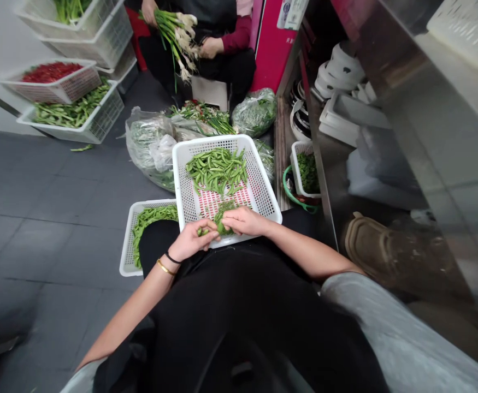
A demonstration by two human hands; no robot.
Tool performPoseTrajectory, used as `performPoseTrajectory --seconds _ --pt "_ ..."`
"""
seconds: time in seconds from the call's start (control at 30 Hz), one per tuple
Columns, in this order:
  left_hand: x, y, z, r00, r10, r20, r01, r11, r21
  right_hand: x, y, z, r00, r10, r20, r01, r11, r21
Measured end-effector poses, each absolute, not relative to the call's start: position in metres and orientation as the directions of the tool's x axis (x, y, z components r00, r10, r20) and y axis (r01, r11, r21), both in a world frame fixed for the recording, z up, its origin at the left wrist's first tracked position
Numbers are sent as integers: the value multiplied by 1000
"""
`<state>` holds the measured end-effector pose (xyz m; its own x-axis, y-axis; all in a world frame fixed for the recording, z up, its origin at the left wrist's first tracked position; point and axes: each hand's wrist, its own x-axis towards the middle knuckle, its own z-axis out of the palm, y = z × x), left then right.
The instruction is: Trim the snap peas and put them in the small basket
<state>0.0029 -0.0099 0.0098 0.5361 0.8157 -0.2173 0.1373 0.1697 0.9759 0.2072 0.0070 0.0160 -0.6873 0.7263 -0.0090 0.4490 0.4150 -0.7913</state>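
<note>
On my lap rests a white perforated basket (181, 191), with a heap of green bean pods (218, 169) toward its far side. Small green trimmings (226, 207) lie nearer to me in it. Over the near rim, my left hand (195, 237) is closed on a green bean pod. My right hand (242, 221), close beside it, pinches at the same spot, where a bit of green shows between both hands; its exact hold is partly hidden by the fingers. A second white basket (124, 251) of green beans stands by my left leg.
Opposite me a person holds spring onions (177, 35). Bags of greens (151, 144) lie beyond my basket. Stacked crates (95, 128) with beans and red chillies (52, 72) stand far left. A steel counter (419, 109) with shelved containers runs along the right.
</note>
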Motion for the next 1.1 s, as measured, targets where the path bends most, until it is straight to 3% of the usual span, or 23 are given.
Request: performPoseTrajectory --seconds 0.1,0.17,0.27,0.33,0.4,0.47,0.53,0.7,0.83,0.9,1.0,1.1 --pt "15 -11 1 568 779 -265 78 269 960 203 8 14 -625 780 29 474 409 -779" --pt "17 -7 -5 436 860 -266 -12 301 953 208 12 11 -625 780 2 504 406 -762" --pt "6 8 -10 148 950 -275 -215 303 929 228 32 2 -685 686 -247 605 346 -717" --pt "-5 19 -12 64 942 -329 -318 332 888 242 54 -10 -636 609 -474 744 321 -586" --pt "-13 27 -15 113 894 -434 -376 443 814 248 81 -25 -457 673 -581 888 307 -342" --pt "-17 31 -19 217 823 -525 -408 565 717 245 106 -42 -276 807 -523 961 243 -133" --pt "-19 32 -21 291 782 -551 -422 621 660 236 126 -57 -199 859 -472 979 192 -63" --pt "-20 28 -23 353 809 -470 -470 587 659 227 137 -67 -202 867 -455 979 185 -83" --pt "-2 22 -25 314 789 -528 -340 613 713 230 104 -43 -277 861 -427 960 231 -159" --pt "12 18 -26 254 815 -521 -275 577 769 226 78 -28 -401 824 -400 901 276 -333" --pt "26 14 -25 200 861 -468 -262 507 821 213 37 -11 -607 750 -263 671 305 -676" --pt "26 10 -20 194 880 -434 -331 475 815 203 8 -5 -574 815 -82 555 314 -770"
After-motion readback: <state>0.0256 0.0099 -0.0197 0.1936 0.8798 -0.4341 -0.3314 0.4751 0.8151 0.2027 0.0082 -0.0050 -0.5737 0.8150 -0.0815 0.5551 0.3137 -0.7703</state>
